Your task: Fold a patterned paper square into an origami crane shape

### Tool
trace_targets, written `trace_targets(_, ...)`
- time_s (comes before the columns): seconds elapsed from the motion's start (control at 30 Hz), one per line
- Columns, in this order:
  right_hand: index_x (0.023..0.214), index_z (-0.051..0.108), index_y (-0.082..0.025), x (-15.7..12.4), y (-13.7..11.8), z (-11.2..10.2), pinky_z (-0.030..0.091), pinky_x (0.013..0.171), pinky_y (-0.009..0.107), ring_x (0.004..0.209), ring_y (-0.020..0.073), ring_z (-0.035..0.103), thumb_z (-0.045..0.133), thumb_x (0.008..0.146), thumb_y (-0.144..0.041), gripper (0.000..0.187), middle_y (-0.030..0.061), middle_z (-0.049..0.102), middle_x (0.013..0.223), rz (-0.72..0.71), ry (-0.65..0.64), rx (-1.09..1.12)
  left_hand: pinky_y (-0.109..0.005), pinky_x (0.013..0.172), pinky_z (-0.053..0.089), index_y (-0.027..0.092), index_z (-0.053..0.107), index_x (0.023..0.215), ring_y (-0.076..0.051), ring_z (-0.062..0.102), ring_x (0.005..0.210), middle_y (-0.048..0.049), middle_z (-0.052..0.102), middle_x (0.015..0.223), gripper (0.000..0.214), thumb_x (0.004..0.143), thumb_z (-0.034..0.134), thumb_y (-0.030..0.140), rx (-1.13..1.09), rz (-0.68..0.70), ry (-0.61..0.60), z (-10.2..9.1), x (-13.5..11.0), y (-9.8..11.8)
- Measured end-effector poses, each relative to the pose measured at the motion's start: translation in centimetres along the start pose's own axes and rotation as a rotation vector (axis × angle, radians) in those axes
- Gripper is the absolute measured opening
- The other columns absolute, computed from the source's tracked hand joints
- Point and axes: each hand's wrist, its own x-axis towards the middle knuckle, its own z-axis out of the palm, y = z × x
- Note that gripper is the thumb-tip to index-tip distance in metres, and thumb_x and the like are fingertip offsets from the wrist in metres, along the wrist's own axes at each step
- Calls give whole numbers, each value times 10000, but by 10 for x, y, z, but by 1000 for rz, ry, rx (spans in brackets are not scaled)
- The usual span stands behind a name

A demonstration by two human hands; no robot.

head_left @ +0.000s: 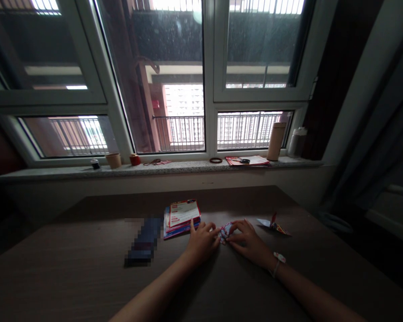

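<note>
Between my two hands is a small piece of folded patterned paper [225, 230], whitish with red and blue marks, low over the brown table. My left hand [202, 240] pinches its left side, with the index finger stretched out towards a stack of printed sheets [182, 214]. On the other side, the fingers of my right hand [251, 243] are closed on the paper's right edge; a bracelet [278, 258] circles that wrist. A folded paper figure [273, 225] with pointed ends, rather like a crane, lies to the right of my right hand.
Left of the stack lies a dark, pixelated oblong [143, 241] on the table [87, 259]. Along the window sill [188, 167] stand a tan cup [113, 160], a red spool-like item [135, 159], scissors [244, 161] on papers, a tan flask [276, 142] and a pale bottle [297, 142].
</note>
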Motion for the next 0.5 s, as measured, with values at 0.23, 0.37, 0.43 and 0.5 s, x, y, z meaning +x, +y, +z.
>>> trace_targets(0.23,932,725,-364,0,0,0,144,1119,557,1156,222,493,635,845,-249,170,7,627,1065,-11,-27,-2,-687,1075,76,372,597,1161,-234,511,1078,10,623,1137,267,904,522,357,3,-3,-10,2,1,-1)
trace_targets(0.37,957,719,-372,0,0,0,158,1114,554,1130,214,512,642,839,-237,195,3,629,1058,-18,-28,0,-680,1082,91,366,595,1162,-235,514,1081,8,621,1138,267,908,511,368,24,0,-6,2,0,-1)
trace_targets(0.43,952,721,-371,0,0,0,163,1112,554,1119,214,520,646,835,-233,196,4,629,1055,-20,-29,-4,-682,1081,103,368,589,1170,-236,512,1088,9,616,1146,272,911,506,371,33,6,-6,2,0,-1)
trace_targets(0.5,946,723,-373,0,-1,0,167,1109,556,1114,214,525,648,834,-229,197,6,629,1057,-20,-28,-12,-688,1077,109,373,583,1178,-237,511,1091,10,615,1145,277,913,502,371,37,7,-8,3,0,-1)
